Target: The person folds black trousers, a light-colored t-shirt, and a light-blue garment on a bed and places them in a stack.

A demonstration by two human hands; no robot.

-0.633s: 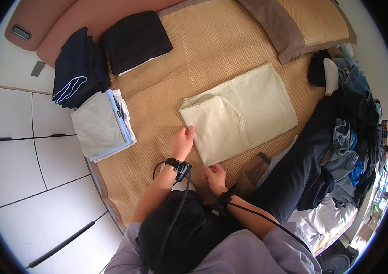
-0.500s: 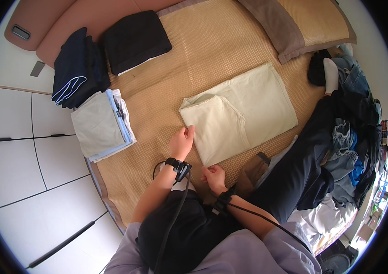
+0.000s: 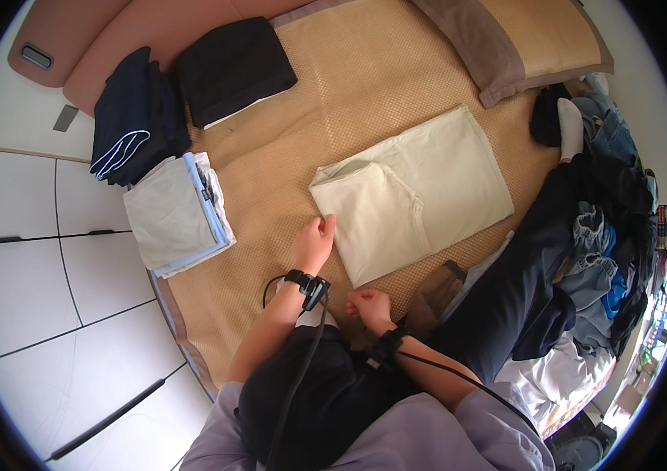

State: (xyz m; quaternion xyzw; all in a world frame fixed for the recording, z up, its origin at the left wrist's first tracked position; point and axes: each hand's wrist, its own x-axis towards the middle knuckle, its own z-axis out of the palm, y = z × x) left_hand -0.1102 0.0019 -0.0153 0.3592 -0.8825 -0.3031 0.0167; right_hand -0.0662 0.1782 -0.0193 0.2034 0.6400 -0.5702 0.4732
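A cream folded garment lies flat on the woven tan mat. My left hand rests against the garment's near left edge, fingers curled on the fabric. My right hand hovers just below the garment's near corner, fingers loosely closed, not clearly gripping anything. Both wrists wear black straps with cables.
A stack of folded light clothes sits at the mat's left edge, with dark navy clothes and a black folded piece behind. A brown pillow lies at the top. A heap of clothes crowds the right. White floor tiles lie to the left.
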